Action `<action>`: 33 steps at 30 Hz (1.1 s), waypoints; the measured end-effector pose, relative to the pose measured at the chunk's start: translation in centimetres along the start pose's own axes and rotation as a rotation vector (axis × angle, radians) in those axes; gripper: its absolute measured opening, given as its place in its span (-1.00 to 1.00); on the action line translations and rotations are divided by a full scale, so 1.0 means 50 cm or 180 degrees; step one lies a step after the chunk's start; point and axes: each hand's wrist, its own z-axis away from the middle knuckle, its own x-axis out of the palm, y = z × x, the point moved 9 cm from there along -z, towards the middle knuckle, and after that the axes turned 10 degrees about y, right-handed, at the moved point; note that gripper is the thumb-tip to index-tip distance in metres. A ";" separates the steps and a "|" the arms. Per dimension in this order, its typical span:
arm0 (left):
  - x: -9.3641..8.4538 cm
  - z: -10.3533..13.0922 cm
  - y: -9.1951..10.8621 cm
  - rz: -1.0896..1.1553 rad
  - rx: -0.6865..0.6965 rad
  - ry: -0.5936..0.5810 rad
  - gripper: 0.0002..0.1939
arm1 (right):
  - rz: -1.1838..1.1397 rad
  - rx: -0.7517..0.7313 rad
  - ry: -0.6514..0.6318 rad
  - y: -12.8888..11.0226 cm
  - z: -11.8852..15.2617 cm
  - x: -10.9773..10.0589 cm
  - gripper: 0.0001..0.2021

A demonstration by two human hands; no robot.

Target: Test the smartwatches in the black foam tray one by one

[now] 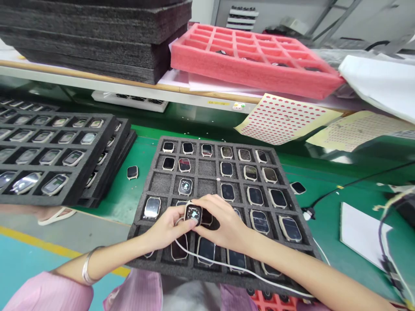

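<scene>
Above the middle of a black foam tray (159, 183), a smartwatch case (193, 213) without a strap is held up, its lit screen facing me. My left hand (165, 231) grips its left side and lower edge, thumb at the bottom of the screen. My right hand (227, 222) curves round its right side, fingertips at the top edge and thumb near the lower right. A white cable (227, 265) runs from my left fingers across the tray to the lower right; its end is hidden behind the watch. Watch cases fill most compartments, one with a lit dial (185, 186).
Stacked foam trays of watches (73, 181) stand at left. Single watches lie on the green bench, one left (132, 172), one right (298, 187). The shelf above carries black foam blocks (97, 47) and a red foam tray (246, 71). Sticker sheets (282, 119) hang from its edge.
</scene>
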 end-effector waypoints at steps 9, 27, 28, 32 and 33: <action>-0.001 0.002 -0.005 -0.0016 -0.0020 -0.0028 -0.77 | -0.0036 -0.0005 0.0040 -0.002 -0.002 -0.004 -0.68; 0.016 -0.004 -0.036 0.1186 -0.0821 -0.0250 -0.67 | -0.1402 0.1701 -0.0488 0.068 0.010 0.044 -0.67; 0.018 -0.005 -0.039 0.1296 -0.0906 -0.0283 -0.66 | -0.1694 0.1973 -0.0569 0.072 0.018 0.058 -0.67; 0.025 -0.005 -0.047 0.1575 -0.1116 -0.0421 -0.61 | -0.2744 0.2654 -0.0715 0.073 0.043 0.098 -0.66; 0.025 -0.005 -0.049 0.1593 -0.1139 -0.0434 -0.59 | -0.2898 0.2688 -0.0694 0.073 0.044 0.101 -0.66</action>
